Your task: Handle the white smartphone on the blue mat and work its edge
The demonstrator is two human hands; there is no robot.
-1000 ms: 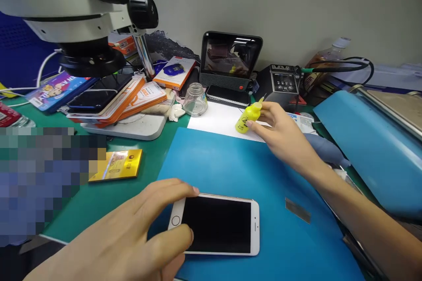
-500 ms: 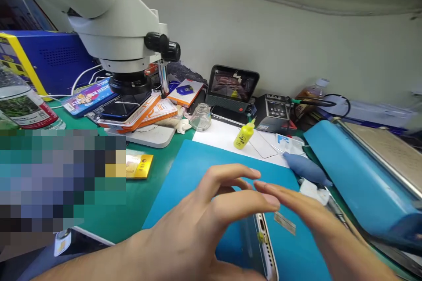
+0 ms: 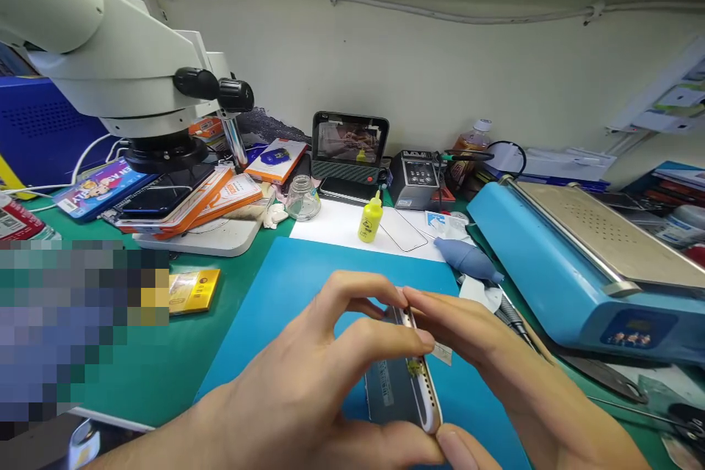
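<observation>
A smartphone [image 3: 391,389] with a white edge is held on its side, tilted, above the blue mat [image 3: 258,308]. Its edge with the port and speaker holes faces up toward me, and a yellowish smear marks the port area. My left hand [image 3: 308,367] curls round the phone, index and middle fingers over the upper part, thumb at the lower corner. From the other side, my right hand [image 3: 496,360] grips it with fingertips at the top corner and thumb at the bottom corner. A small pale strip [image 3: 442,354] lies behind the phone, partly hidden by the right hand.
A microscope [image 3: 137,81] stands at left over stacked phones and boxes. Behind the mat are a yellow dropper bottle [image 3: 370,219], a glass jar [image 3: 303,198] and a small screen [image 3: 352,139]. On the right sit a blue air blower [image 3: 468,259] and a blue heating machine [image 3: 556,264].
My view has turned right, so the bench things sit further left. The phone shows more of its face and edge. My right thumb now shows at its lower corner.
</observation>
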